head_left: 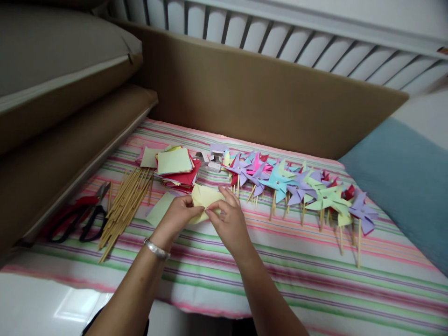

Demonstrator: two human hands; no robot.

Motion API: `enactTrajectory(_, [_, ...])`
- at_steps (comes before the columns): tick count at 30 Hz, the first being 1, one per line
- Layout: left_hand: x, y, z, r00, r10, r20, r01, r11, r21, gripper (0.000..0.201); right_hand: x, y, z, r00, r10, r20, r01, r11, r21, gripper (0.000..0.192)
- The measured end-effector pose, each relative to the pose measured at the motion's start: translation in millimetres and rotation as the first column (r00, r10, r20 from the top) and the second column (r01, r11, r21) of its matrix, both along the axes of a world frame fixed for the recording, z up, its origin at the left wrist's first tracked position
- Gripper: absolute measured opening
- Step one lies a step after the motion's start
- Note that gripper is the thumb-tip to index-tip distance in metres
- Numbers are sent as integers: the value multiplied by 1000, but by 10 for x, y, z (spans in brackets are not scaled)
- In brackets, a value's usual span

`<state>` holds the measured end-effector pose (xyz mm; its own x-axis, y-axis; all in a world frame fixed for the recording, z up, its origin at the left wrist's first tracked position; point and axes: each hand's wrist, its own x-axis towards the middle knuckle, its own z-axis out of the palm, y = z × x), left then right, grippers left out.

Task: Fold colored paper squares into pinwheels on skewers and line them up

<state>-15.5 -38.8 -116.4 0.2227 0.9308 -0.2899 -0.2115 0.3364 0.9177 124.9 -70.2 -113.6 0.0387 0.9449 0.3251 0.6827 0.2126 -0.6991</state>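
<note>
Between my two hands is a pale yellow paper square, partly bent up, just above the striped cloth. My left hand pinches its lower left side between thumb and fingers. My right hand pinches the lower edge near the middle, its other fingers resting along the paper's right side. A pale green paper sheet lies flat beside my left hand. Just behind the hands sits a stack of coloured paper squares, green on top with red and yellow below.
Wooden sticks lie in a bundle at left, next to black-handled scissors. Finished paper pinwheels on sticks spread across the right. A small open box stands behind. A brown panel and cushions border the striped cloth.
</note>
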Motion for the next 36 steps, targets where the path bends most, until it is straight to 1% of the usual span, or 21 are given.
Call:
enactTrajectory(6, [-47,-5,-1,996,-61,58,64,997,-50,23,26,0,-51,997,30,-66,-30,999,-9,5])
enactTrajectory(10, [-62,-18,15,993,-95,68,98,994,-52,27,37,-3,-39,997,37,-64,-38,999,-8,5])
enactTrajectory(15, [-55,-17,18,992,-125,17,125,992,-4,26,27,-4,1,1000,7,-23,-9,997,-73,4])
enactTrajectory(18, [-47,-7,12,992,-114,-45,114,993,14,20,31,9,-7,1000,-2,-28,0,998,-67,2])
enactTrajectory(20, [-48,-3,9,990,-117,-77,118,993,10,16,56,21,5,1000,-14,-28,13,999,-50,19])
enactTrajectory(22, [-57,-5,7,985,-144,-94,145,990,2,12,98,28,42,998,-19,-53,16,998,-55,42])
enactTrajectory(23, [-61,-9,7,981,-165,-101,166,986,0,10,122,29,68,996,-12,-88,5,996,-86,51])
enactTrajectory(25, [-67,-22,9,971,-211,-115,213,977,7,6,165,24,119,980,16,-197,-56,978,-199,61])
enactTrajectory(27, [-66,-37,15,959,-254,-127,259,966,21,5,191,13,150,947,50,-317,-155,936,-316,64])
enactTrajectory(30, [-52,-52,24,943,-300,-145,308,951,34,4,199,-3,147,896,76,-438,-266,881,-392,65])
enactTrajectory(33, [-34,-55,18,931,-330,-156,339,940,38,3,196,-11,106,869,73,-489,-310,851,-424,67])
enactTrajectory(36, [-17,-50,-8,926,-343,-158,352,935,37,5,195,-8,70,865,71,-497,-314,849,-425,67])
